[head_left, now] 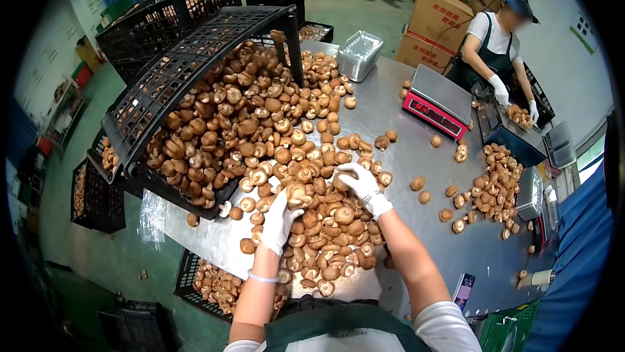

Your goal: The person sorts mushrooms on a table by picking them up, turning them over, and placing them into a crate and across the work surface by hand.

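In the head view, a broad heap of brown shiitake mushrooms (325,222) covers the metal table in front of me. My left hand (278,223), in a white glove, has its thumb and fingers closed around a pale-sided shiitake mushroom (299,195) at the heap's left. My right hand (362,186), also gloved, curls its fingers over a brown shiitake mushroom (340,183) at the upper right of the heap. Part of that mushroom is hidden under the fingers. Behind my hands, a tipped black crate (170,85) spills more mushrooms onto the table.
A red scale (435,106) stands at the back right, near stacked clear trays (360,56). Across the table (416,222) a co-worker (498,52) in white gloves handles mushrooms by another pile (496,186). Below the table's left edge sits a black crate (189,280) holding mushrooms.
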Available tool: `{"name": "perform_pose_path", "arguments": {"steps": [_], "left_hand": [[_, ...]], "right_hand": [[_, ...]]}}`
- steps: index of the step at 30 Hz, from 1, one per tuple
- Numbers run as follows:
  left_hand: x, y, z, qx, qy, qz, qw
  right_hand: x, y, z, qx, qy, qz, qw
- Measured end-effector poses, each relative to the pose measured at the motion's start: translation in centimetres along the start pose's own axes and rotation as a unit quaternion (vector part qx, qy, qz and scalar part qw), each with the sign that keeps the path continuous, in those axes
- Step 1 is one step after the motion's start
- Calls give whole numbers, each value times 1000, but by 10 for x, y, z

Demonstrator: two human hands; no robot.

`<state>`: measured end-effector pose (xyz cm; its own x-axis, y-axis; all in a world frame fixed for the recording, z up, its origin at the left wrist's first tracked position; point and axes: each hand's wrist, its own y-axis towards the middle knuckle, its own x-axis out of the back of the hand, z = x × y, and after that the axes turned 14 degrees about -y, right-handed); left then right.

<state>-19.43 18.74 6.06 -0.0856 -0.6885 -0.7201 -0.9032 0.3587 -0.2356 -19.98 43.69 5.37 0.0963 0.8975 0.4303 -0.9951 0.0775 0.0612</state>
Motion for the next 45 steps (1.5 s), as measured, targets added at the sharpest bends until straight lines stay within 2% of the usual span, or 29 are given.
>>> {"name": "perform_pose_path", "arguments": {"steps": [1,3,4,7,8,9,11,13,14,15,17,19,21,23,24,26,27,29,31,33,34,35,36,37,38,39,41,43,45], "left_hand": [[7,-4,0,35,-143,42,988],[9,-13,4,41,-186,47,980],[7,-19,4,61,-219,32,973],[5,-33,8,87,-277,31,956],[5,-39,8,95,-295,17,951],[5,-45,7,103,-312,3,944],[10,-58,9,94,-311,6,946],[12,-77,7,92,-332,-8,939],[17,-86,4,84,-318,4,944],[22,-94,2,31,-282,53,958],[41,-116,-8,-5,-283,60,957],[61,-142,-14,0,-364,-11,931],[74,-163,-14,-10,-387,-35,921],[83,-175,-8,-6,-393,-48,918],[79,-176,-8,-6,-394,-48,918],[67,-184,-4,-70,-124,-110,984],[47,-182,-6,-84,13,-156,984],[27,-180,1,-170,139,-162,962],[24,-174,9,-256,367,-162,880],[5,-172,8,-298,433,-143,839],[2,-172,10,-299,418,-137,847],[6,-170,11,-311,463,-133,819],[1,-172,10,-300,458,-137,826],[-4,-173,9,-287,453,-140,833],[-2,-172,13,-272,395,-139,866],[3,-171,16,-254,337,-136,897],[13,-172,17,-235,279,-151,919],[17,-183,-3,-231,340,-184,893],[61,-195,-16,-274,438,-228,826]], "right_hand": [[0,-4,-3,-74,144,15,987],[-10,-19,-1,-88,458,23,884],[-16,-27,2,-74,512,36,855],[-29,-46,6,-186,577,37,794],[-35,-51,8,-173,629,53,756],[-38,-56,14,-192,636,52,746],[-43,-67,11,-173,643,87,741],[-39,-78,20,-165,611,86,770],[-29,-84,27,-157,596,82,783],[-16,-89,34,-148,580,78,797],[6,-97,40,-188,463,-44,865],[30,-101,2,-160,527,-13,835],[39,-107,-2,-225,525,-68,818],[37,-113,-1,-243,484,-88,836],[34,-115,-4,-213,384,-73,895],[27,-117,-8,-139,159,-43,976],[22,-114,2,-102,-21,-41,994],[3,-109,24,80,-264,-83,958],[-11,-104,26,107,-505,-20,856],[-18,-95,24,116,-509,-10,853],[-16,-92,26,74,-504,20,860],[-16,-91,29,78,-504,19,860],[-17,-92,33,5,-339,44,940],[-17,-95,36,-70,-161,67,982],[-19,-100,39,-114,32,83,989],[-23,-107,45,-155,225,92,958],[-27,-118,33,-236,350,181,889],[-37,-127,48,-268,466,197,820],[-50,-131,59,-325,531,161,766]]}}
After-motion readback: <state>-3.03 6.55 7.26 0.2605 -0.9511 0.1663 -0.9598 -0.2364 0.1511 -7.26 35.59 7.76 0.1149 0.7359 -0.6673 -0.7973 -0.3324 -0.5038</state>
